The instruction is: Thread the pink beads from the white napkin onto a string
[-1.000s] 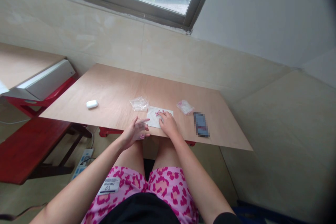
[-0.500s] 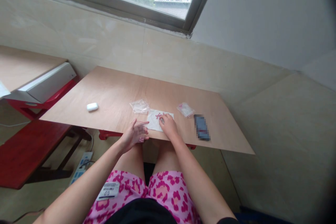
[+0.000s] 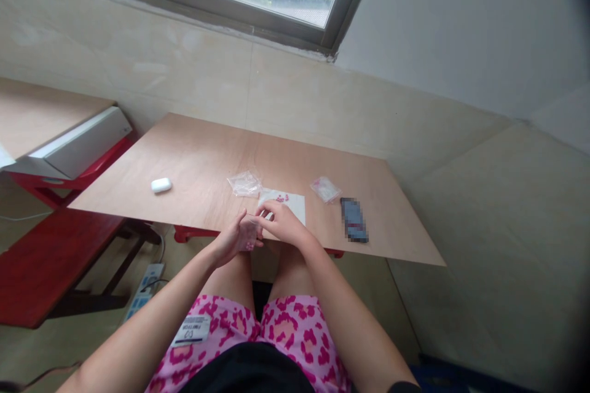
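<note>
My left hand is closed round a small clear plastic bag at the table's front edge. Several tiny pink pieces show at the bag's bottom. At the top of the bag, the fingertips of my right hand are pinched together; what they hold is too small to make out. Under and beyond that hand lies a white sheet, partly hidden, bearing more small pink pieces near its far edge.
Left of the sheet lies a clear plastic packet; another packet with pink marks is to its right. A phone, blurred out, rests further right. A white rounded case sits on the table's left side.
My right hand has moved left from the pink pieces on the sheet to the top of the bag. My left hand stays nearly in place, its fingers more curled round the bag.
</note>
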The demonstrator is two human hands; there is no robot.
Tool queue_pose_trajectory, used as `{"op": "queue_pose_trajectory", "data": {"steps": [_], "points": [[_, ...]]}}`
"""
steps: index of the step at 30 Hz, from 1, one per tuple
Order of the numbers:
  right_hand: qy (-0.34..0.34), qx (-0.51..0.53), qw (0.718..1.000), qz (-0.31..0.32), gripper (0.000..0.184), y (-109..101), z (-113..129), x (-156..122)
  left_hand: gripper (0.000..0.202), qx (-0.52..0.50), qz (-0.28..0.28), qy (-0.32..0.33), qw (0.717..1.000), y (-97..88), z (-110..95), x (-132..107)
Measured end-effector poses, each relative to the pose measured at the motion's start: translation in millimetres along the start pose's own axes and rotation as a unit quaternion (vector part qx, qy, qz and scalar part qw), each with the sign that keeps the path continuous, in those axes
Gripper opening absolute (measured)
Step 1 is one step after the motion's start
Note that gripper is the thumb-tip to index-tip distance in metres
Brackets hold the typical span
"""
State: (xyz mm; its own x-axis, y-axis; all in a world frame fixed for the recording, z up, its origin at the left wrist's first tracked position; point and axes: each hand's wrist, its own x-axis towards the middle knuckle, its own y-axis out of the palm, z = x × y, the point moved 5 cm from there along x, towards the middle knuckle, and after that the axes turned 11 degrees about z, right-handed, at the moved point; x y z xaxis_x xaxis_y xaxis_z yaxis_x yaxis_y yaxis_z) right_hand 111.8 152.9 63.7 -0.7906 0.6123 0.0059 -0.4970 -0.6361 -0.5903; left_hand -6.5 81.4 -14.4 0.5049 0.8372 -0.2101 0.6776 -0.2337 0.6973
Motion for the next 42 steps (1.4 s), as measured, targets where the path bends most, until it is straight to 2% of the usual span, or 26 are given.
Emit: {"op": "queue_pose_trajectory", "data": {"steps": [3,7,12,17,22,24,30,36,40,42], "points": [[-0.008,-0.067,0.996,0.059,0.009,2.7,15.3,-2.1,0.069,0.009,0.009,-0.016,1.0,-0.9,3.7,0.8],[-0.034,-0.058,0.994,0.088,0.021,2.6,18.1,-7.3,0.066,0.001,0.005,-0.019,1.0,-1.4,3.9,0.3],[-0.024,-0.026,0.998,0.043,0.01,-0.6,10.0,-27.8,0.067,-0.007,0.021,-0.026,0.999,3.9,4.7,-2.1],[0.017,0.044,0.999,-0.026,0.012,-2.2,-0.2,-60.5,0.048,0.11,0.002,-0.003,0.994,14.2,3.5,-4.9],[0.055,0.208,0.975,-0.058,0.021,7.3,-24.4,-85.6,0.048,0.176,0.023,0.026,0.984,32.3,2.5,-5.7],[0.058,0.236,0.966,-0.087,0.027,11.6,-33.4,-92.4,0.047,0.197,0.024,0.031,0.98,36.4,4.7,-5.8],[0.058,0.214,0.966,-0.136,0.027,21.0,-41.4,-101.7,0.044,0.261,0.021,0.062,0.963,39.1,11.1,-4.4],[0.059,0.198,0.962,-0.176,0.024,14.2,-40.8,-104.3,0.036,0.322,0.043,0.059,0.944,42.7,11.4,-2.4],[0.068,0.167,0.967,-0.178,0.026,10.7,-38.4,-106.2,0.043,0.368,0.006,0.093,0.925,40.8,9.4,-1.4],[0.072,0.152,0.972,-0.163,0.025,11.9,-33.7,-107.0,0.037,0.399,-0.02,0.105,0.91,38.3,9.5,-0.8]]}}
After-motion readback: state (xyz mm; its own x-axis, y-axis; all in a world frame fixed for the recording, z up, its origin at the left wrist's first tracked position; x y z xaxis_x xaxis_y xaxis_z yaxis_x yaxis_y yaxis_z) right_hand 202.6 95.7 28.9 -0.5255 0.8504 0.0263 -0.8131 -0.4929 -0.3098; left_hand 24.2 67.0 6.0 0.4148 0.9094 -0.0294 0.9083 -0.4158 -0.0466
